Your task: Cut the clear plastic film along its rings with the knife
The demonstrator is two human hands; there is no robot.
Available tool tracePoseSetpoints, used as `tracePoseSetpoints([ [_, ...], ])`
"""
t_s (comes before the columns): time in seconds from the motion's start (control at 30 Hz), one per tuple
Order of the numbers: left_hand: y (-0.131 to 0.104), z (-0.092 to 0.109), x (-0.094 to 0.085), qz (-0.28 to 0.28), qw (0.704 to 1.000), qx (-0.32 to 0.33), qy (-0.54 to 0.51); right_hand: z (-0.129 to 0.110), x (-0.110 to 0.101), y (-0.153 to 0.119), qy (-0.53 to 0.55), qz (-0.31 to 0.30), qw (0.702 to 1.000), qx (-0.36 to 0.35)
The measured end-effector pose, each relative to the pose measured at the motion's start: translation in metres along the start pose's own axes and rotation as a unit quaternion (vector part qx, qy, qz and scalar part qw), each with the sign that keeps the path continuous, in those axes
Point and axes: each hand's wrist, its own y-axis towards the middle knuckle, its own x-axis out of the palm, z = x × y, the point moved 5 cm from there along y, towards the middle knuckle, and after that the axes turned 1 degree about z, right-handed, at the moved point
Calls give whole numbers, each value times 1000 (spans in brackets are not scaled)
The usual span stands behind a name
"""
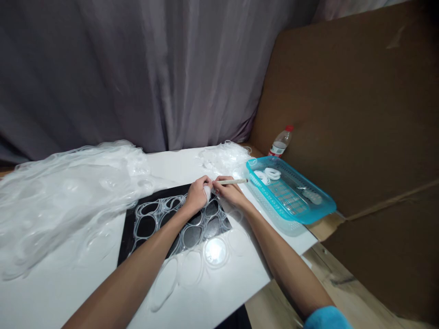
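Observation:
Over the far edge of a black mat (pixel 125 240), my two hands meet closely. My left hand (pixel 198 195) is closed on a soft, whitish translucent piece (pixel 207 193), bunched at its fingers. A slim, pale pen-like stick (pixel 233 182) is gripped in my right hand (pixel 229 191), its dark-tipped end pointing right and the other end near my left fingers. Beneath my forearms, a clear rubbery sheet with ring outlines (pixel 146 225) lies across the mat and onto the white table (pixel 219 297). My fingertips partly hide what they work on.
A large heap of translucent sheets (pixel 68 196) covers the table's left; a smaller heap (pixel 226 157) sits behind my hands. At right is a blue basket (pixel 291 217) with white rings (pixel 272 173). Behind it stand a red-capped bottle (pixel 281 141) and cardboard (pixel 350 114). A grey curtain (pixel 137 73) hangs behind.

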Motion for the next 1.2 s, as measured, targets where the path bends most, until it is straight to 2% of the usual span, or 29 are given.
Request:
tracePoseSetpoints([
  [0.9, 1, -3, 2, -8, 1000, 7, 14, -4, -2, 1, -45, 7, 999, -26],
  [1.2, 1, -5, 2, -9, 1000, 9, 24, 3, -2, 2, -42, 4, 999, -34],
])
